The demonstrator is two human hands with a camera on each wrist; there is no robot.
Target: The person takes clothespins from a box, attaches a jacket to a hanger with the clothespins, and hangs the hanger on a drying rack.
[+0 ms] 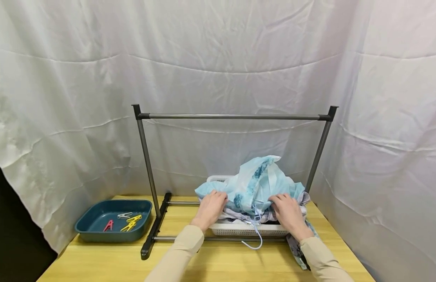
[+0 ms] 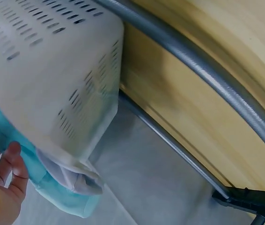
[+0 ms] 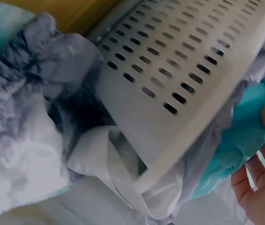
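The left hand [image 1: 210, 205] and the right hand [image 1: 290, 213] each have a nearly closed grip, thumb and fingers pinching the blue garment [image 1: 254, 188] near its left and right ends. The garment lies between and beyond both hands, bunched over the basket [image 1: 239, 230], its middle heaped up on the far side. A pale blue hanger hook [image 1: 261, 239] pokes out of its near edge, between the hands. Greyish clothes [image 1: 235, 215] lie beneath it in the basket, and some spill over the right end. Around the basket stands a metal rack [image 1: 232, 116], its bar running across above. Left of the rack, a dark teal tub [image 1: 98, 236] holds red, yellow and pale clothespins [image 1: 132, 222]. All this sits on a wooden tabletop [image 1: 225, 264], with whitish curtains [image 1: 218, 58] along the far side, left and right.
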